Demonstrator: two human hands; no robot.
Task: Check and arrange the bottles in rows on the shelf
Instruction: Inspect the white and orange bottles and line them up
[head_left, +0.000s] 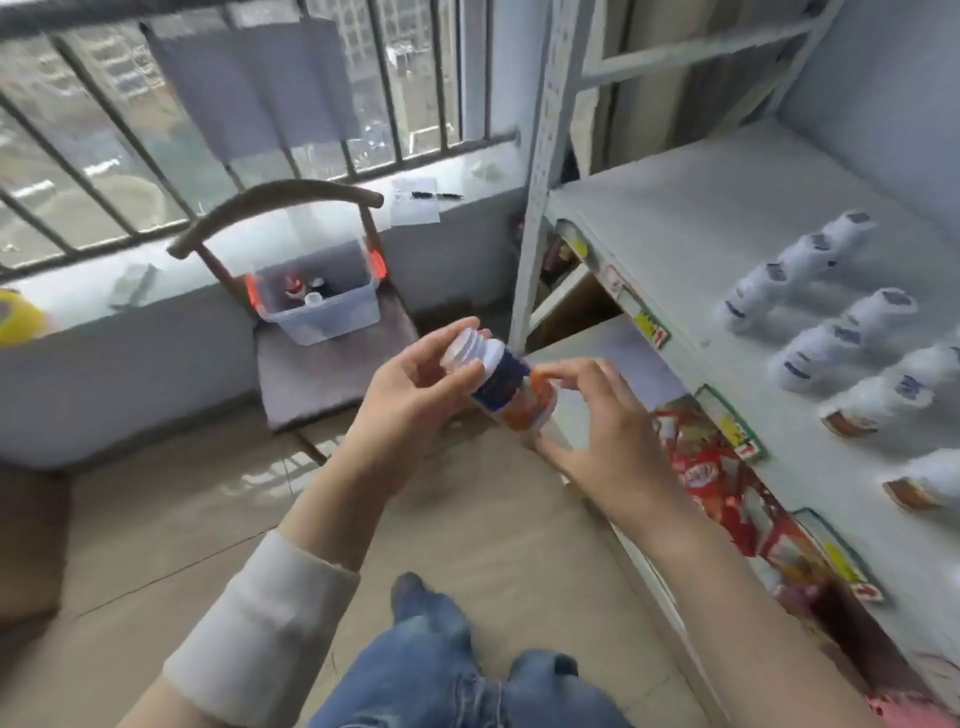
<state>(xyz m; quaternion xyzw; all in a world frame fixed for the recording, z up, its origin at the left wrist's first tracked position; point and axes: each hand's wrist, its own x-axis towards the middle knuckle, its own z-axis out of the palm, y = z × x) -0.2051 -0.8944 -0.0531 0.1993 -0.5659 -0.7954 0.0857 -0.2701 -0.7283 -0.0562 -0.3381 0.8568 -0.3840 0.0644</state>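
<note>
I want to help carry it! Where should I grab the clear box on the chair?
Probably by its two short ends, one hand under each orange latch, coming from the front of the chair. The storage bin sits open-topped with bottles inside, so keep it level; the chair's curved backrest blocks the back.
</note>
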